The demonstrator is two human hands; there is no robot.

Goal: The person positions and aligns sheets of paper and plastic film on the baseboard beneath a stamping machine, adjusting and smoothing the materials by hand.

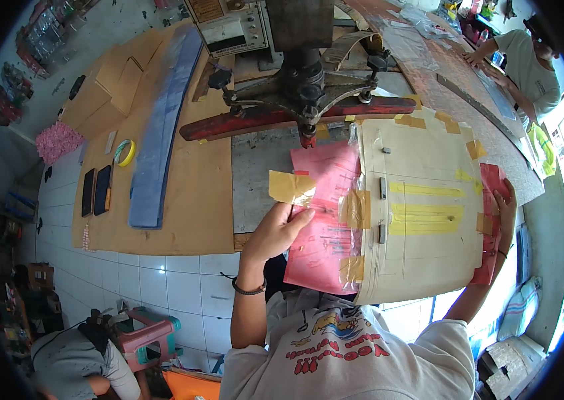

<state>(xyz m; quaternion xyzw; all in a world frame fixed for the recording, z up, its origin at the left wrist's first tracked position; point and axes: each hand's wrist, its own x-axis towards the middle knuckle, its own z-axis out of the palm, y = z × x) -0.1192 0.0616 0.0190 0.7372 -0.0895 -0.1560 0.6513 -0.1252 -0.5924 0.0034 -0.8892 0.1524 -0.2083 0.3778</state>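
A cream board (429, 267) with yellow strips and brown tape along its edges lies before me under the machine head. A pink plastic sheet (319, 267) is taped along its left side, and a second pink strip (491, 230) shows at its right edge. My left hand (279, 230) pinches the left edge of the pink sheet, thumb on top, beside a loose-ended piece of brown tape (291, 187). My right hand (507, 208) grips the right pink strip from the outer side; its palm is mostly hidden.
A machine head with a red bar (255, 123) hangs just behind the board. On the brown worktop (209, 200) at left lie blue folded plastic (162, 147), yellow tape (125, 153) and two phones (95, 190). One person (529, 73) works at back right; another (79, 360) sits lower left.
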